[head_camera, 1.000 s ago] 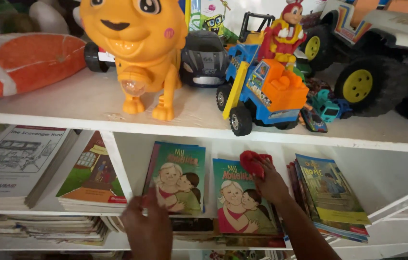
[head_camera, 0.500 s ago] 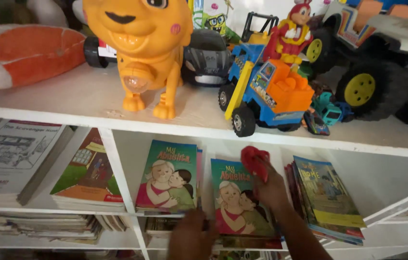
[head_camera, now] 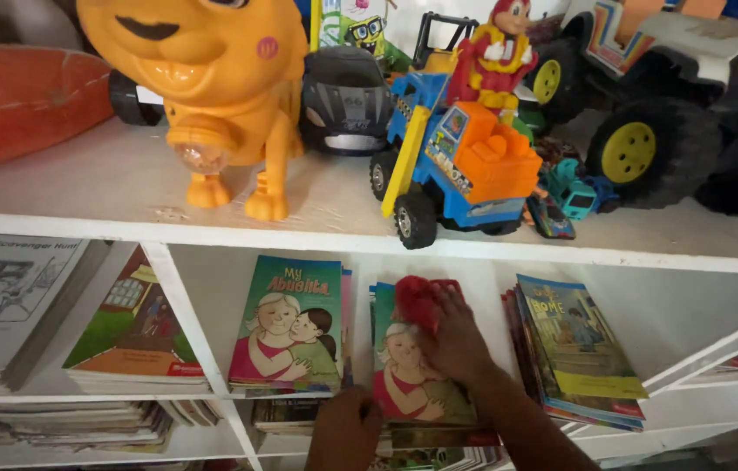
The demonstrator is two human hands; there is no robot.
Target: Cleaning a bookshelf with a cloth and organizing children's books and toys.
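My right hand (head_camera: 456, 344) presses a crumpled red cloth (head_camera: 419, 299) onto the top of a picture book (head_camera: 404, 384) that lies on a stack in the middle shelf compartment. My left hand (head_camera: 347, 427) rests at the lower edge of that same stack, fingers curled against the books. A second stack with the same green cover (head_camera: 290, 327) lies just to the left, untouched.
Another pile of thin books (head_camera: 574, 344) sits to the right, and more books (head_camera: 129, 327) fill the left compartments. On the white shelf (head_camera: 125, 187) above stand an orange toy animal (head_camera: 216, 96), a blue and orange toy truck (head_camera: 456, 157) and a big-wheeled toy jeep (head_camera: 683, 105).
My left hand has slid from the left green-cover stack rightward to the bottom edge of the middle stack. My right hand has stayed on the red cloth at the book's top.
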